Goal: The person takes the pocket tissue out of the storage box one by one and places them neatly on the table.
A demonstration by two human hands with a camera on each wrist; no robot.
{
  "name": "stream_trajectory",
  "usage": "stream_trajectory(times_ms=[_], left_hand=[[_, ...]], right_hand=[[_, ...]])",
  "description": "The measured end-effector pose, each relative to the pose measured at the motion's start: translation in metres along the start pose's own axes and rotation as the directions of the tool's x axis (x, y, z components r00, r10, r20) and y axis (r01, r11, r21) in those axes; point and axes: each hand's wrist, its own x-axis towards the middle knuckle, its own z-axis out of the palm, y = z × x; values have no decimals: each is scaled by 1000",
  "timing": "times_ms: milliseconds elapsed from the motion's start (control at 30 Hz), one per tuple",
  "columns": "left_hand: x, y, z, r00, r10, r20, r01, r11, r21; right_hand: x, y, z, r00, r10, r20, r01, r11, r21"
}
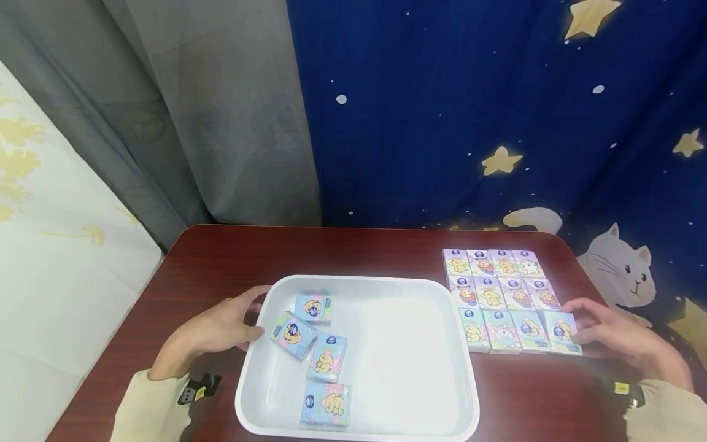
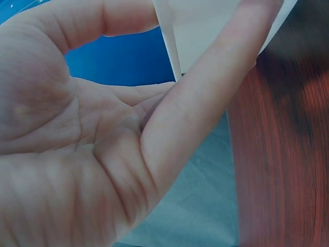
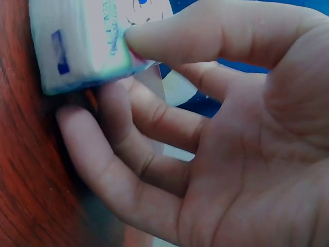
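Note:
My left hand (image 1: 223,322) grips the left rim of a white plastic tray (image 1: 409,356); the left wrist view shows the tray's wall (image 2: 198,36) between thumb and fingers. Several blue tissue packs (image 1: 327,358) with a yellow cartoon animal lie loosely in the tray's left half. To the right of the tray, my right hand (image 1: 621,331) pinches the end tissue pack (image 1: 562,332) of the front row, thumb on top. In the right wrist view that pack (image 3: 77,46) sits at the fingertips, partly hidden by the thumb. It is slightly tilted against its neighbour.
Two rows of purple tissue packs (image 1: 490,293) lie behind the blue front row, all side by side. The dark red wooden table (image 1: 375,252) ends at a blue star curtain (image 1: 420,123) and a grey curtain (image 1: 237,123). White patterned cloth (image 1: 55,276) hangs at left.

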Motion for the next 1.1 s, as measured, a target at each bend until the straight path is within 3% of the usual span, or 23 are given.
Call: stream_trajectory(times_ms=[167, 900, 1100], left_hand=[[0, -1, 0, 1000, 0, 2, 0, 1000, 3], [1, 1, -1, 1000, 2, 13, -2, 1000, 8], [1, 0, -1, 1000, 3, 15, -3, 1000, 8]], right_hand=[[-1, -9, 8, 994, 60, -92, -71, 990, -125], [1, -15, 12, 986, 93, -138, -115, 981, -159], [-1, -20, 13, 975, 55, -214, -107, 965, -239]])
